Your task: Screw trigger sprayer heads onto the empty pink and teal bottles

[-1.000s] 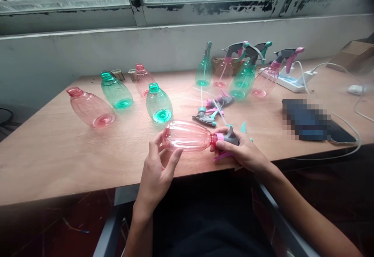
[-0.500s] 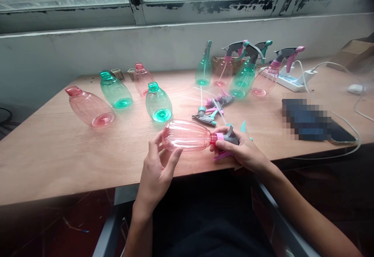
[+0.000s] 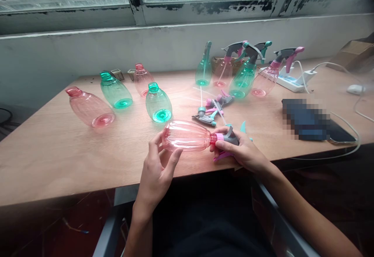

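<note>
A pink spray bottle [image 3: 187, 135] lies on its side over the near edge of the wooden table [image 3: 58, 148]. My left hand [image 3: 156, 171] cups its base end with fingers curled around it. My right hand [image 3: 242, 152] grips the grey and pink trigger head [image 3: 226, 138] fitted at the bottle's neck. A teal trigger part [image 3: 243, 127] peeks out just behind my right hand.
Loose trigger heads [image 3: 212, 111] lie mid-table. Headless pink [image 3: 89, 107] and green bottles [image 3: 158, 103] rest at left. Several bottles with trigger heads [image 3: 244, 74] stand at the back. A power strip [image 3: 292, 81], cables, a blurred dark object [image 3: 306, 118] and a cardboard box [image 3: 355, 52] sit at right.
</note>
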The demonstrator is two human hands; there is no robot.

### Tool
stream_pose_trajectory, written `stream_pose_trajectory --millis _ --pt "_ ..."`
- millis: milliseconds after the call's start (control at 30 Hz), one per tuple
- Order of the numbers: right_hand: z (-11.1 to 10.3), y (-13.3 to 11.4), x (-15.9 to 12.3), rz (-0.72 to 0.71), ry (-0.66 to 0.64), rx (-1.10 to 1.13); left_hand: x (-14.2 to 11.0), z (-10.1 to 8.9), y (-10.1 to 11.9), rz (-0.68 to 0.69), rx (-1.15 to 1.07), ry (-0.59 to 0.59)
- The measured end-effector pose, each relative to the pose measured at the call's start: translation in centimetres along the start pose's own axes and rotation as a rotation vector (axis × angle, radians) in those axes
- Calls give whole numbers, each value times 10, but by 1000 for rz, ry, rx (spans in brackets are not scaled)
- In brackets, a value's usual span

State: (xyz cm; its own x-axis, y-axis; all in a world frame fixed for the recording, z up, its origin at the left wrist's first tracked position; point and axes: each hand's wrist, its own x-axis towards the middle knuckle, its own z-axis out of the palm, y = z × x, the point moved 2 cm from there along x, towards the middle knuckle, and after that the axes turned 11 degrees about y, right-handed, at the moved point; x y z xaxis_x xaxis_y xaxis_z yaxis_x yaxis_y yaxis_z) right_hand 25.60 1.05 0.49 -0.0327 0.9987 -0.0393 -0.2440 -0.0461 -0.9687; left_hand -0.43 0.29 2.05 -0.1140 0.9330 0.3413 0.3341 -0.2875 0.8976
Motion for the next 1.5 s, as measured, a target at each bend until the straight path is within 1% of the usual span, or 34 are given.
stream_pose_trajectory --millis 467,1500 --pt "1 -2 -1 -12 16 -27 0 0 0 -9 -12 0" --pt "-1 1 -1 -32 -16 10 0 0 -2 4 -16 2"
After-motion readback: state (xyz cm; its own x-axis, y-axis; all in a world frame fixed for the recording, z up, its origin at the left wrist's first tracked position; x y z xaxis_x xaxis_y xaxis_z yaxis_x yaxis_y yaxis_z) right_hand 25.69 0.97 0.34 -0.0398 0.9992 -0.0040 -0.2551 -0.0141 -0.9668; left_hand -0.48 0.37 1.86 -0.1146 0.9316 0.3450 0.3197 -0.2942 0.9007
